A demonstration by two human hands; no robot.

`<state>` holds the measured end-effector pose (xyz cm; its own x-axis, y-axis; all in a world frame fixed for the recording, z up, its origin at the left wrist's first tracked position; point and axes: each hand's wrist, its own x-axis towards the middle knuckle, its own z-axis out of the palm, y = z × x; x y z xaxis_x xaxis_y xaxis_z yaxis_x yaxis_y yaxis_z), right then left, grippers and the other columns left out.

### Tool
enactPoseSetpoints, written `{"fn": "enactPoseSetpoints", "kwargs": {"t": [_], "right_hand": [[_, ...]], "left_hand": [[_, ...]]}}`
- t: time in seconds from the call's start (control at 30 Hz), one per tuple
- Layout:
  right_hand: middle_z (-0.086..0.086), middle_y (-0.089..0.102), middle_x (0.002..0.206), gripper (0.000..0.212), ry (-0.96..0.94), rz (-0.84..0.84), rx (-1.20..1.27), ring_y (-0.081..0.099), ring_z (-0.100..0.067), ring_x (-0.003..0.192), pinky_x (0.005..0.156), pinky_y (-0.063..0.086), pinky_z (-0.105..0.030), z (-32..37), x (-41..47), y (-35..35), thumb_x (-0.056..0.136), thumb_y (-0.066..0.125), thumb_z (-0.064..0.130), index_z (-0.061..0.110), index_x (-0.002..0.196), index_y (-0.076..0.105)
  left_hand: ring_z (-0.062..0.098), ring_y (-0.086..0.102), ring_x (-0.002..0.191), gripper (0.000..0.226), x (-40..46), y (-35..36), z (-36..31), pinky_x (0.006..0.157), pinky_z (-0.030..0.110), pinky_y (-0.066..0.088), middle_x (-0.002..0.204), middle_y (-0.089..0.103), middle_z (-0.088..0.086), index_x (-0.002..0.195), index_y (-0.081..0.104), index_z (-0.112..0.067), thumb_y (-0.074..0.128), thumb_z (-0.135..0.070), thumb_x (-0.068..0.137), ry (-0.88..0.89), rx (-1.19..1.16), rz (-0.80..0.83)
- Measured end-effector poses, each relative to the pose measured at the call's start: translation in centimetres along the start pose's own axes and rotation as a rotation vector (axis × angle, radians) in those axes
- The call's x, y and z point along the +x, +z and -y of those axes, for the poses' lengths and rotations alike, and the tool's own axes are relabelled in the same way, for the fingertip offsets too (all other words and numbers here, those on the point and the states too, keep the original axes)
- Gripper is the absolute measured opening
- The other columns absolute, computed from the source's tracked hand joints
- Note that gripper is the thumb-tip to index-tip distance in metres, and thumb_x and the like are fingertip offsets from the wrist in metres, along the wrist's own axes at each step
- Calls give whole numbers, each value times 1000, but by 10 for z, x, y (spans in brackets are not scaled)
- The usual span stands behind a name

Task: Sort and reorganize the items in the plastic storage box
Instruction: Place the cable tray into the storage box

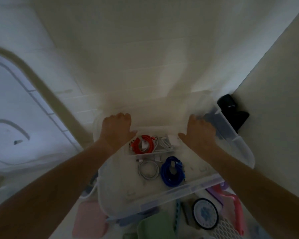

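A clear plastic storage box stands in front of me on the pale floor. Inside it, a small clear tray holds a red coiled cable and a white bundled cable. A white coiled cable and a blue coiled cable lie on the box floor nearer me. My left hand grips the box's far left rim with fingers curled over it. My right hand holds the far right rim the same way. The frame is blurred.
Loose items lie near me below the box: a pink pad, a green case, a round black-rimmed disc, pink and purple plastic pieces. A white lid lies left. A black object sits by the right wall.
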<state>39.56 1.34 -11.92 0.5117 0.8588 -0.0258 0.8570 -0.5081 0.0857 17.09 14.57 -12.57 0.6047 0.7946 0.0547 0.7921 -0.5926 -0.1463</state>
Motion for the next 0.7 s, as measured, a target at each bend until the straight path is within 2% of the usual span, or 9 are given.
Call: {"fn": "enactPoseSetpoints", "kwargs": {"t": [0.07, 0.1, 0.17, 0.2, 0.3, 0.4, 0.5, 0.6, 0.7], "right_hand": [[-9, 61, 101, 61, 111, 26, 66, 67, -26, 87, 63, 47, -30, 0, -4, 10, 89, 64, 48, 0, 122, 47], [-6, 64, 92, 49, 147, 106, 102, 67, -23, 77, 63, 51, -29, -1, -5, 17, 88, 66, 46, 1, 108, 57], [-5, 68, 67, 36, 238, 446, 270, 66, -19, 56, 60, 58, -29, -3, -7, 34, 80, 76, 39, 6, 74, 63], [-10, 69, 68, 37, 283, 670, 356, 68, -21, 56, 63, 61, -34, -1, -9, 43, 76, 81, 36, 4, 73, 63], [-19, 65, 108, 62, 301, 1124, 385, 70, -30, 83, 75, 61, -40, 9, -10, 51, 71, 86, 36, 1, 113, 59], [-23, 53, 131, 73, 292, 1161, 409, 65, -36, 103, 85, 58, -44, 21, -7, 57, 79, 81, 31, 0, 136, 46], [-20, 57, 131, 53, 178, 1012, 390, 60, -36, 116, 95, 53, -44, 31, -14, 61, 85, 73, 18, -3, 130, 53], [-18, 66, 113, 35, 110, 982, 364, 66, -33, 106, 91, 56, -44, 32, -15, 66, 82, 74, 10, 0, 113, 64], [-14, 66, 79, 17, 130, 1043, 323, 72, -25, 75, 72, 61, -34, 25, -11, 49, 79, 78, 11, 0, 85, 65]], "left_hand": [[26, 65, 83, 53, -4, 6, -1, 62, 32, 41, 92, 64, 6, 100, 58, -12, 54, -63, 89, -84, -64, -7], [27, 65, 86, 53, -2, 9, 0, 66, 33, 44, 95, 66, 8, 102, 61, -10, 54, -61, 90, -112, -112, 6], [29, 64, 95, 42, 3, 10, 4, 74, 34, 46, 101, 70, 9, 106, 67, -10, 58, -48, 92, -142, -238, 47], [30, 63, 96, 34, 5, 7, 7, 77, 34, 46, 103, 71, 9, 106, 70, -9, 60, -39, 93, -165, -329, 57], [34, 65, 94, 24, 8, -1, 11, 78, 37, 49, 100, 72, 12, 99, 72, -7, 57, -24, 92, -179, -451, 50], [30, 64, 78, 28, 1, -4, 6, 63, 34, 42, 83, 63, 12, 90, 63, -6, 55, -32, 95, -164, -214, 1], [22, 47, 62, 33, -4, -10, 1, 57, 30, 37, 61, 35, 0, 79, 51, -12, 56, -41, 95, -201, -81, -9], [23, 51, 63, 45, -4, -13, 5, 56, 30, 36, 60, 28, 0, 75, 42, -14, 53, -53, 94, -197, -39, -2], [27, 63, 73, 48, -5, -12, 10, 59, 30, 37, 69, 39, 4, 76, 43, -15, 44, -59, 96, -184, -52, 9]]}}
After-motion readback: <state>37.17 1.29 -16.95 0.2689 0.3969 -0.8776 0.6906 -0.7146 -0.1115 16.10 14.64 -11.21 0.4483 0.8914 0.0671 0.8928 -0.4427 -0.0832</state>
